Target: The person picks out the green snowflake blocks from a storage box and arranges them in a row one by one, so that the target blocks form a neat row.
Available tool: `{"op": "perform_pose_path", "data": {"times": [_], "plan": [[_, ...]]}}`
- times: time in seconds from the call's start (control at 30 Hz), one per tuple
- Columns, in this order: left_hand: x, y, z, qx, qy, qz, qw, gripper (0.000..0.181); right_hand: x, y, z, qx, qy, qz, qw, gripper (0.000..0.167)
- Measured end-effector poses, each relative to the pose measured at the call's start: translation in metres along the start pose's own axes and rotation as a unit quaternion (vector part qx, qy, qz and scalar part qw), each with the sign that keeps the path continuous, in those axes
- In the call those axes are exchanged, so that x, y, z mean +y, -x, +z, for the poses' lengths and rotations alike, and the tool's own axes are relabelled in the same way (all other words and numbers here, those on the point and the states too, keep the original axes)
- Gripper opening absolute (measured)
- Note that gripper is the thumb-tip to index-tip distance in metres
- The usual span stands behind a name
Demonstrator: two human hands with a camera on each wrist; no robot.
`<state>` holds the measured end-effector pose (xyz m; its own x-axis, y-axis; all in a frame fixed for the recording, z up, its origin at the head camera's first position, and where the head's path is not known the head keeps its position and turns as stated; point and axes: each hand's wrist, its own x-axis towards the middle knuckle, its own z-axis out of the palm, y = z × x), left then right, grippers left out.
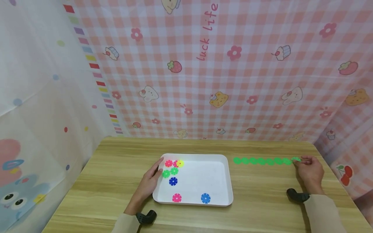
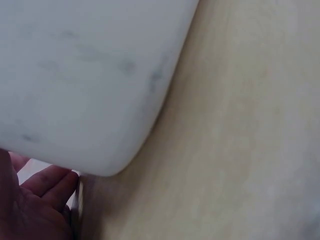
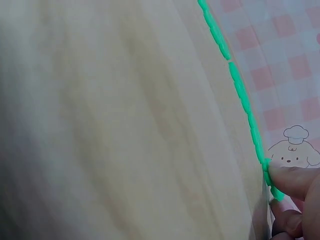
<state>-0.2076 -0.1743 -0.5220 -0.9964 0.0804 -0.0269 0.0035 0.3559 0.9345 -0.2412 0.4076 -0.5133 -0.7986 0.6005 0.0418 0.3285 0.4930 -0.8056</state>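
Observation:
A row of several green snowflake discs [image 1: 253, 160] runs left to right behind the tray's right side. At its right end, my right hand [image 1: 311, 171] pinches the last green snowflake disc [image 3: 278, 194] between thumb and fingers. The right wrist view shows the row edge-on; whether every disc is interlocked I cannot tell. My left hand [image 1: 149, 183] holds the left rim of the white tray [image 1: 201, 157], thumb over the edge and fingers along the outer wall. In the left wrist view, the fingers [image 2: 60, 190] show beside the tray's corner.
Loose discs lie in the tray: several toward the left, including pink [image 1: 168, 163], yellow [image 1: 180, 163], green [image 1: 174, 171] and dark blue [image 1: 173, 181], plus pink [image 1: 176, 198] and blue [image 1: 205, 198] near the front. A checked curtain [image 1: 204, 81] hangs behind the wooden table [image 1: 256, 191].

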Motion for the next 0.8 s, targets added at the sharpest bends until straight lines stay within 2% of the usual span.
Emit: {"op": "perform_pose_path", "data": {"times": [0.43, 0.8], "plan": [[0.0012, 0.0002, 0.0005, 0.001, -0.002, 0.006, 1.0000, 0.049, 0.0035, 0.0005, 0.0015, 0.024, -0.018, -0.009, 0.9995, 0.033], [-0.0008, -0.0002, 0.0007, 0.003, -0.009, 0.006, 0.9999, 0.049, -0.0006, 0.0033, 0.0014, 0.037, -0.030, 0.000, 0.9989, 0.027]]}}
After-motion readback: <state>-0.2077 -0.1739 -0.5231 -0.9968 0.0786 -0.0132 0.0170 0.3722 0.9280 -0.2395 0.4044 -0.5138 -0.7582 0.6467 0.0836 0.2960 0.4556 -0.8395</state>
